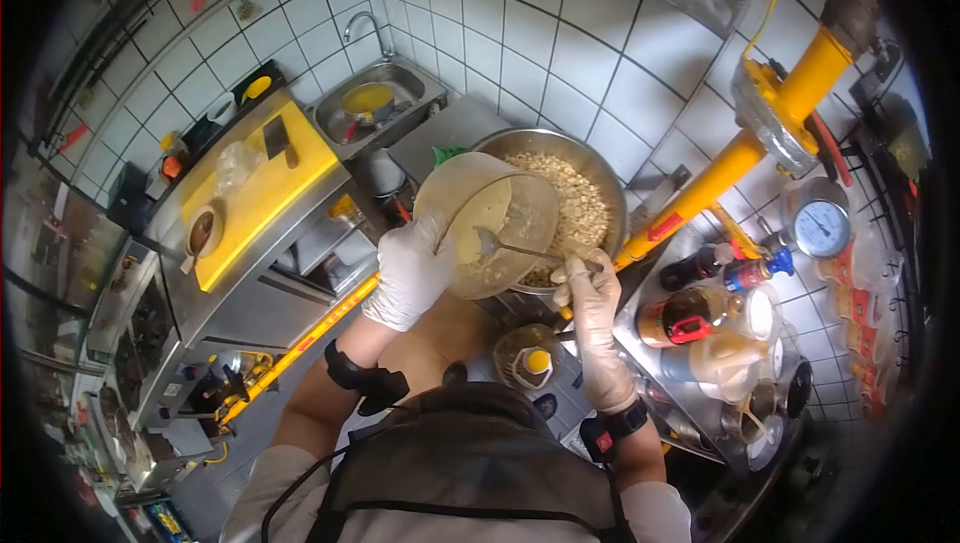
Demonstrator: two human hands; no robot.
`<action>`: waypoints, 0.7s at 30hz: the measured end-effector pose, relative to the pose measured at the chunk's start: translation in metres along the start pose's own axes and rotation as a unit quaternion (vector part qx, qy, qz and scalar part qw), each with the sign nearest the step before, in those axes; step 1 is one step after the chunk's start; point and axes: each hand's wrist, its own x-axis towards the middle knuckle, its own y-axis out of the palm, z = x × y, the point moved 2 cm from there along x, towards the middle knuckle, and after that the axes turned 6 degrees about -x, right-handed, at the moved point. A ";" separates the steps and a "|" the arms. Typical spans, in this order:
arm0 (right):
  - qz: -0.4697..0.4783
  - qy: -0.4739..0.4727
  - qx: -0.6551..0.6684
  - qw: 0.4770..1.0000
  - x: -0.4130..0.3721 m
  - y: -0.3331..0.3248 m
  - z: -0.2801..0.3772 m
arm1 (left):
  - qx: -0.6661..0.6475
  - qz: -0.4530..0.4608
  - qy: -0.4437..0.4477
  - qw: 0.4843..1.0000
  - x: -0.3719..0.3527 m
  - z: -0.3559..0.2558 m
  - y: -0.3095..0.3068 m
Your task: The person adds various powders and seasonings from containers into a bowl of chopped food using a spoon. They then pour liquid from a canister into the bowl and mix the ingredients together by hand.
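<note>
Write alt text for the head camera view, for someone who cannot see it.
A person's gloved left hand tilts a clear tub over a metal bowl of pale crumbly food, while the right hand scrapes inside the tub with a spoon. Bottles stand to the right, a yellow cutting board to the left.

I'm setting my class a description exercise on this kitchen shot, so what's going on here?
A person in white gloves is at work. The left hand holds a translucent tub tilted over a large metal bowl of pale, crumbly food. The right hand holds a spoon with its tip inside the tub, where some pale mix clings to the wall. Sauce bottles stand to the right; a yellow cutting board lies to the left.
</note>
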 end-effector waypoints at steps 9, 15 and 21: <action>0.000 -0.165 0.009 0.986 0.007 0.015 -0.037 | 0.068 0.001 0.004 0.998 0.017 0.005 0.007; -0.054 -0.012 0.127 0.990 -0.001 0.013 -0.049 | -0.024 -0.018 -0.075 0.997 0.018 0.023 0.026; -0.028 -0.022 0.096 0.995 0.003 0.009 -0.047 | -0.117 -0.013 -0.142 0.983 0.012 0.038 0.044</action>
